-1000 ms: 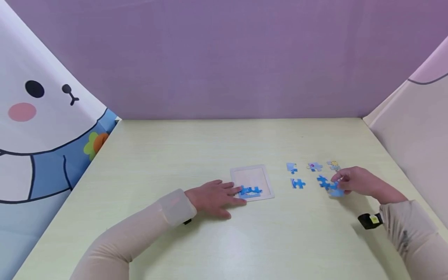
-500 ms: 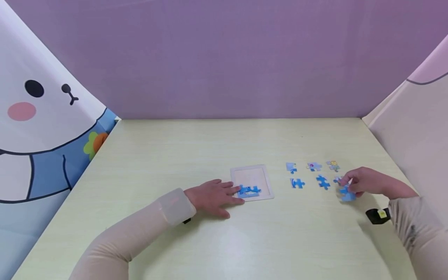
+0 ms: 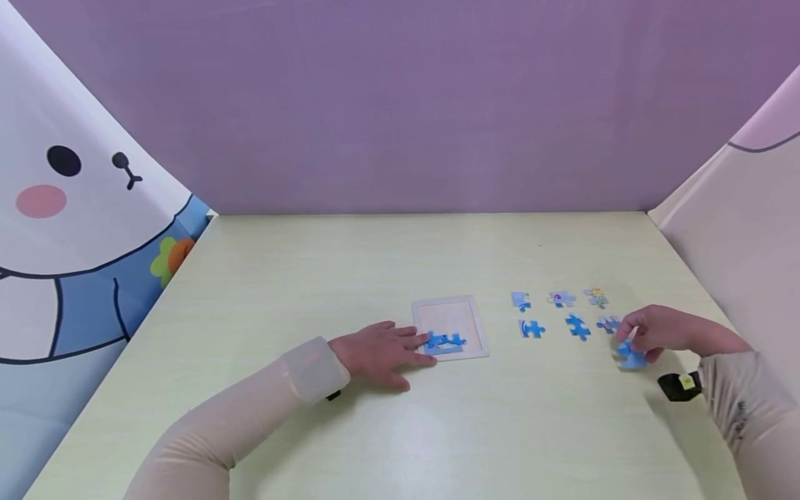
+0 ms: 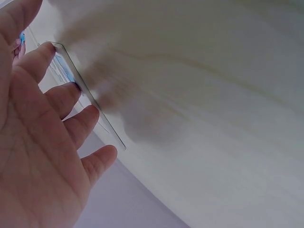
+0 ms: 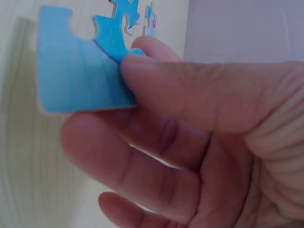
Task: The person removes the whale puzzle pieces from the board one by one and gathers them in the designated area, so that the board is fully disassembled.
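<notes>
My right hand pinches a light-blue corner puzzle piece between thumb and fingers, above the right side of the table. In the head view that piece is partly covered by the fingers. My left hand lies with fingers spread, its fingertips on the left edge of a pale puzzle frame. Several joined blue puzzle pieces lie along the frame's near side; the fingertips hide their left end. Just left of the right hand lies a blue-and-pink piece, with a blue piece beside it.
More loose pieces lie right of the frame: a pale-blue piece, a blue piece, a piece with a pink swirl and one with a yellow sun. A purple backdrop stands behind the table.
My right hand has moved right and toward me with the corner piece, away from the blue piece, and the blue-and-pink piece has come into view. The left hand has stayed in place.
</notes>
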A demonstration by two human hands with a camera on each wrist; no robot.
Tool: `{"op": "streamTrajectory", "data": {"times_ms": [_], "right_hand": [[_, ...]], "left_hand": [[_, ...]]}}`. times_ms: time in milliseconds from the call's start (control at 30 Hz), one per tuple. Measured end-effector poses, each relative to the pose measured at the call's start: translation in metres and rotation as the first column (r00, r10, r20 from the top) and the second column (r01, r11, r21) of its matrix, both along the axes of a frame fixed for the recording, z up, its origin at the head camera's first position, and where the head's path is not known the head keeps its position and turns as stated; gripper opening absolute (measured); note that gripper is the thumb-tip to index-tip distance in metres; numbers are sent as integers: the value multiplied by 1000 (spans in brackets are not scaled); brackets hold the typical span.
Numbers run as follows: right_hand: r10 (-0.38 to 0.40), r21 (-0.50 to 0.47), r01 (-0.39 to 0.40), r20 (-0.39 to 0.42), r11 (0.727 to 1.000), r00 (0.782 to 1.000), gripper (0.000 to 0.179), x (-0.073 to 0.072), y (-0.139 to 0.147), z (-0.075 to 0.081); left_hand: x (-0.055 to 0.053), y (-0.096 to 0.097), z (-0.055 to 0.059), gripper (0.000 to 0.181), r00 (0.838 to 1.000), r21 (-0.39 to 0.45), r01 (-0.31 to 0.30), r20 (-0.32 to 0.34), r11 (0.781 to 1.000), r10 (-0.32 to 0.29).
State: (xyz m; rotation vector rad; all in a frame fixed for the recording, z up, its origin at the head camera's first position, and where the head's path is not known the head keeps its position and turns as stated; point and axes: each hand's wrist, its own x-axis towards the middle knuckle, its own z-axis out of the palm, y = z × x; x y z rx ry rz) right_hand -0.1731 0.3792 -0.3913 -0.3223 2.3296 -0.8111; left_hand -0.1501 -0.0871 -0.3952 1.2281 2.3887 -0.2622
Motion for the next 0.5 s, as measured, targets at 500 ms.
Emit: {"op": "streamTrajectory", "data": {"times_ms": [500], "right_hand": [[-49,40,49,-7,998,999,10,-3,3,-6]], "left_hand": [[-1,0,0,57,1000,9,2,-2,1000,-2]]}}
